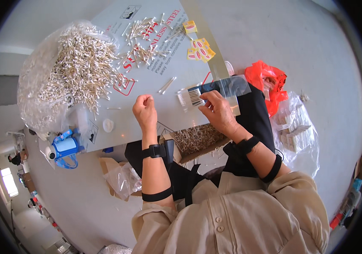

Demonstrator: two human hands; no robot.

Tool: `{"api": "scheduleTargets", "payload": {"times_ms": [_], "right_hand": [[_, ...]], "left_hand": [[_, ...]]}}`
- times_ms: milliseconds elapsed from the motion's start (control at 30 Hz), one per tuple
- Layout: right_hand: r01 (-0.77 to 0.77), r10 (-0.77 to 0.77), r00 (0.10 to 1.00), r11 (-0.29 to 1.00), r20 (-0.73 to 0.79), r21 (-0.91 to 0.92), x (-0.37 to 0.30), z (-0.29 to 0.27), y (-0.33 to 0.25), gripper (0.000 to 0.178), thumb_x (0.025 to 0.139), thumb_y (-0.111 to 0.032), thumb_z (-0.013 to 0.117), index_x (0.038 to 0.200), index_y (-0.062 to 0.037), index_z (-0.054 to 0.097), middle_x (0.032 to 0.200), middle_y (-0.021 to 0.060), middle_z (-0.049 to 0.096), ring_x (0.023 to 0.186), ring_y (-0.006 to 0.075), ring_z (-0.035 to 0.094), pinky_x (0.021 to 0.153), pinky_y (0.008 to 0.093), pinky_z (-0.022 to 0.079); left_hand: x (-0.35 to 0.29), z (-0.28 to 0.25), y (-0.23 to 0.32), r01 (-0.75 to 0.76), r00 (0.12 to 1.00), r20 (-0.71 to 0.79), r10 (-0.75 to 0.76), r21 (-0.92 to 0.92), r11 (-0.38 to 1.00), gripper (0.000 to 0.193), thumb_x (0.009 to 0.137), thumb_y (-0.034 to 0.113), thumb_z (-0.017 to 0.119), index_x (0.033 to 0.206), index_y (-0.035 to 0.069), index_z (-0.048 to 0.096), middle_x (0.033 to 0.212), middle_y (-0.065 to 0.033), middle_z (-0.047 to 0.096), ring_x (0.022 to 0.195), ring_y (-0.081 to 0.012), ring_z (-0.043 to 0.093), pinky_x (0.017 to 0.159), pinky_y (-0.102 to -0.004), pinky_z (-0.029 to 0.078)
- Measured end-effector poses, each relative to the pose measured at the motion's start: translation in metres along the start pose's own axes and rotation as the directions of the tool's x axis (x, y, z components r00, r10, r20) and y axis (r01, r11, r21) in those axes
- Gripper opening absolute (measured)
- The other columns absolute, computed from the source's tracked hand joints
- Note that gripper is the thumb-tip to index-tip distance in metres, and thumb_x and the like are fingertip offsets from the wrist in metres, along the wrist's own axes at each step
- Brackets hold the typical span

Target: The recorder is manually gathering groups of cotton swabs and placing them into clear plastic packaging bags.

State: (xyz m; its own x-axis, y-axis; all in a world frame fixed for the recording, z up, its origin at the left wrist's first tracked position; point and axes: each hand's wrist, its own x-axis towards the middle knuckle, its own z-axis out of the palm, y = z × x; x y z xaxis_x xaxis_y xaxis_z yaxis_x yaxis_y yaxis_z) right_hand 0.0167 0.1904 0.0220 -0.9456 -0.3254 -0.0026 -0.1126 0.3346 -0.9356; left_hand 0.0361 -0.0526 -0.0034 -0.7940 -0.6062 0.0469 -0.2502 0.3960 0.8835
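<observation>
My left hand point(145, 112) hovers over the near part of the metal-sheet table point(147, 125), its fingers curled in and thumb against the forefinger; anything pinched there is too small to make out. To its right, my right hand point(219, 110) has thumb and fingertips closed at the edge of a neat row of cotton swabs point(195, 98). This row seems to lie in or on clear plastic, beside a dark flat strip point(242, 84). A few loose swabs point(167, 85) lie between the hands. A large clear bag heaped with swabs point(83, 59) stands at the left.
More swabs point(140, 55) are scattered at the back, near small yellow cards point(201, 50). A blue bottle point(65, 145) and a white round lid point(108, 125) sit at the left edge. Below is a box of swabs point(198, 139). Red point(270, 84) and clear bags point(295, 131) lie right.
</observation>
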Motion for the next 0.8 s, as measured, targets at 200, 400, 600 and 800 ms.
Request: {"api": "scheduleTargets", "payload": {"times_ms": [200,400,600,800], "right_hand": [[0.134,-0.151,0.974,0.985,-0.166,-0.111,0.022,0.012,0.024,0.032,0.077,-0.001,0.067,0.107,0.0011,0.057,0.1,0.0167,0.058,0.083,0.0329,0.062,0.073,0.0396,0.052],[0.068,-0.069,0.998,0.984,-0.004,-0.166,0.03,-0.003,0.013,0.034,0.074,-0.001,0.07,0.105,0.0008,0.057,0.1,0.0155,0.057,0.08,0.0319,0.062,0.069,0.0355,0.053],[-0.036,0.034,0.997,0.999,-0.066,-0.033,0.032,0.0,0.019,0.031,0.079,0.0,0.066,0.108,0.0021,0.057,0.107,0.0143,0.055,0.082,0.0241,0.061,0.072,0.0308,0.052],[0.063,0.017,0.97,0.946,-0.244,0.318,0.037,0.017,0.028,0.026,0.093,-0.003,0.053,0.119,0.0028,0.055,0.132,0.0144,0.05,0.11,0.02,0.054,0.092,0.0285,0.044]], "left_hand": [[0.054,0.013,-0.004,-0.17,0.973,0.208,0.101,0.344,0.924,0.019,0.078,0.013,0.07,0.093,0.001,0.064,0.091,-0.0107,0.063,0.092,-0.0268,0.057,0.08,-0.0408,0.046],[0.045,0.029,0.035,-0.265,0.897,0.44,0.034,0.477,0.838,0.018,0.073,0.011,0.075,0.085,0.005,0.064,0.087,-0.0101,0.062,0.09,-0.029,0.056,0.078,-0.042,0.046],[0.033,0.052,0.028,-0.421,0.89,0.372,0.266,0.44,0.793,0.013,0.072,0.005,0.073,0.078,0.004,0.062,0.077,-0.0068,0.057,0.083,-0.0269,0.054,0.073,-0.0384,0.045],[0.032,0.08,0.045,-0.593,0.754,0.499,0.427,0.237,0.77,0.01,0.071,0.005,0.071,0.076,0.004,0.062,0.077,-0.007,0.056,0.082,-0.0282,0.053,0.074,-0.039,0.045]]}}
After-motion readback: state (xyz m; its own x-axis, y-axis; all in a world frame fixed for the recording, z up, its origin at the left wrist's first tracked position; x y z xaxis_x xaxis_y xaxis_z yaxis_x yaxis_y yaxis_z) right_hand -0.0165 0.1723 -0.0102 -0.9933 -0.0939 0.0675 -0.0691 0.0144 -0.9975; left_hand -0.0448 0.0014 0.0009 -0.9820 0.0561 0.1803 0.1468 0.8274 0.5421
